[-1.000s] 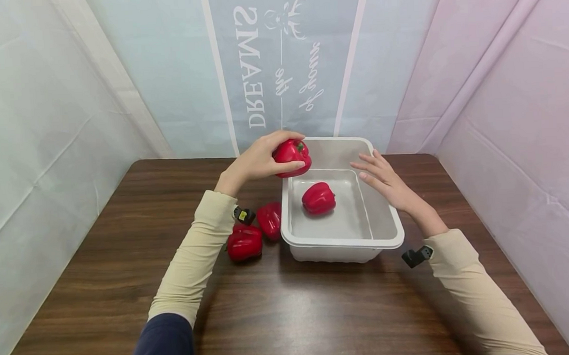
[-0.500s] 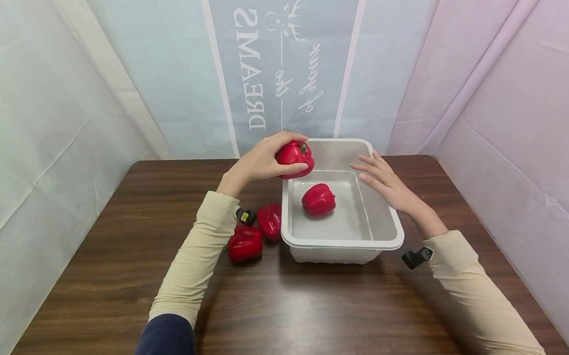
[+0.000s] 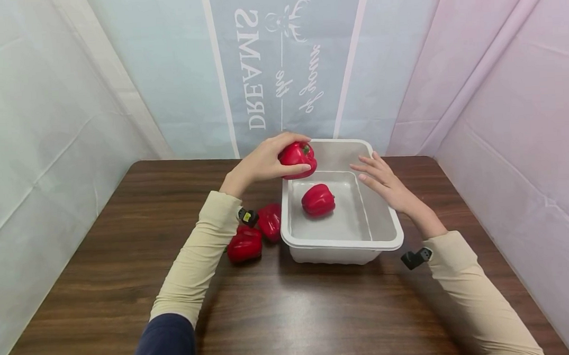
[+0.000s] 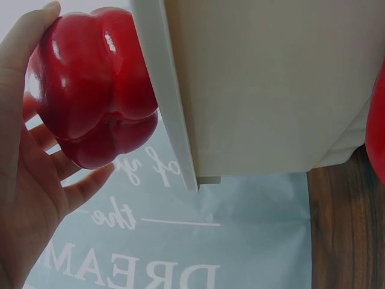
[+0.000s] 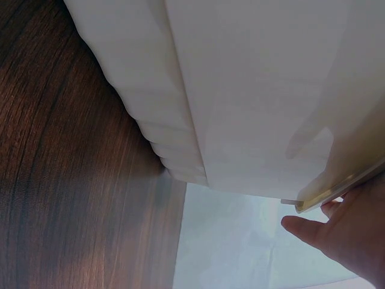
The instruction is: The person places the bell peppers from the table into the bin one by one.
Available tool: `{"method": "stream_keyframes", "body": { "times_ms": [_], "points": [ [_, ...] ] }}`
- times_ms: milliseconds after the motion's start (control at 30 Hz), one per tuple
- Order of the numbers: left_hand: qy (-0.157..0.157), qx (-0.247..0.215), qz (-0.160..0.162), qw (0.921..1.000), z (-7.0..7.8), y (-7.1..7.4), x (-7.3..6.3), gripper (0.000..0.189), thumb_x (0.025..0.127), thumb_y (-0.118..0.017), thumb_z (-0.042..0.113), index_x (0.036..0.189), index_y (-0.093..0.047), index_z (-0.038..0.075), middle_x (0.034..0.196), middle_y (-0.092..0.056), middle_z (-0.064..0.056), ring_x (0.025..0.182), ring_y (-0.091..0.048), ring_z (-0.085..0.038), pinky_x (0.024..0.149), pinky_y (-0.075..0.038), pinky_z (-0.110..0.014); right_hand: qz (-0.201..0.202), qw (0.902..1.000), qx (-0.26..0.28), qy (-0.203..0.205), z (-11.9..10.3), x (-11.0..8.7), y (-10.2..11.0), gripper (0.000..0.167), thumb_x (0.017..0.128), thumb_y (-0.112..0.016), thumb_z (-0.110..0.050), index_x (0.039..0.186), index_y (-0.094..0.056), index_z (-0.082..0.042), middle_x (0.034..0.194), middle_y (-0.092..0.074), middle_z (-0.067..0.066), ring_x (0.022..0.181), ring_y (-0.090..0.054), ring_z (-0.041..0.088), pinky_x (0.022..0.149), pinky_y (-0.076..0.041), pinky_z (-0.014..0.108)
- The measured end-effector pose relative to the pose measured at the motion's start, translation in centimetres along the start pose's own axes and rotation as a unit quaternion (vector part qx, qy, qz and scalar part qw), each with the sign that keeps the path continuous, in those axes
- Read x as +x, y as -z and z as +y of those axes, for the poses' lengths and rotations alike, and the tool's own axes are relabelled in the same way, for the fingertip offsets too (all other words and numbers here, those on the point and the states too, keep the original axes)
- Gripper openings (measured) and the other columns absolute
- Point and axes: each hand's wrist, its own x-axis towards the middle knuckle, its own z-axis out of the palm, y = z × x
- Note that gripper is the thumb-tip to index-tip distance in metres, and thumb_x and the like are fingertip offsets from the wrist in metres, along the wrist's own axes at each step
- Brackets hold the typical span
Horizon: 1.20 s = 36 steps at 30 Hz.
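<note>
Left hand (image 3: pixel 262 161) grasping red pepper (image 3: pixel 297 159), fingers and thumb curled round it, above far part of white bin (image 3: pixel 342 244)'s left rim. Inner pepper (image 3: pixel 318 200) lies inside bin, left of middle: one in, held one not yet set down. Outside, left of bin, on table (image 3: pixel 319 313): far pepper (image 3: pixel 270 222), near pepper (image 3: pixel 244 245) (any more behind sleeve, cannot tell). Right hand (image 3: pixel 388 184) at right rim, fingers extended, grasping nothing.

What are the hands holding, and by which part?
The left hand grips a glossy red bell pepper by its rounded sides; the right hand holds nothing.
</note>
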Motion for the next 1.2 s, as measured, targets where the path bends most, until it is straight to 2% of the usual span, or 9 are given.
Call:
{"method": "stream_keyframes", "body": {
  "times_ms": [300,567,967,1200],
  "points": [
    [0.005,0.000,-0.007,1.0000,0.2,-0.4,0.3,0.057,0.076,-0.070,0.047,0.126,-0.053,0.025,0.117,-0.055,0.007,0.104,-0.051,-0.006,0.082,-0.050,-0.023,0.000,1.0000,-0.005,0.008,0.0,0.0,-0.1,0.042,0.097,-0.044,-0.026,0.135,-0.048,-0.008,0.149,-0.026,0.019,0.142,0.003,0.034,0.108,0.001,0.061],
    [-0.005,-0.001,-0.007,1.0000,-0.1,-0.7,0.5,0.058,0.076,-0.070,0.047,0.126,-0.053,0.024,0.117,-0.054,0.006,0.103,-0.051,-0.007,0.081,-0.051,-0.024,0.003,1.0000,0.000,0.003,0.0,-0.1,-0.1,0.041,0.097,-0.045,-0.027,0.134,-0.050,-0.009,0.149,-0.027,0.017,0.142,0.002,0.031,0.109,0.000,0.061],
    [-0.002,0.017,-0.010,0.9998,-0.1,-1.2,0.7,0.054,0.078,-0.068,0.048,0.124,-0.054,0.024,0.117,-0.055,0.006,0.100,-0.052,-0.006,0.081,-0.050,-0.023,-0.002,1.0000,-0.001,-0.002,0.0,0.0,0.0,0.042,0.097,-0.044,-0.027,0.135,-0.049,-0.010,0.150,-0.026,0.015,0.142,0.004,0.030,0.108,0.001,0.062],
    [0.006,0.021,-0.024,0.9995,-0.1,-1.3,0.8,0.057,0.078,-0.067,0.050,0.127,-0.052,0.025,0.119,-0.054,0.006,0.102,-0.052,-0.006,0.082,-0.050,-0.024,-0.004,1.0000,0.001,-0.003,0.0,0.0,0.0,0.042,0.097,-0.044,-0.027,0.135,-0.048,-0.011,0.150,-0.025,0.015,0.143,0.004,0.028,0.108,0.001,0.062]
  ]
}}
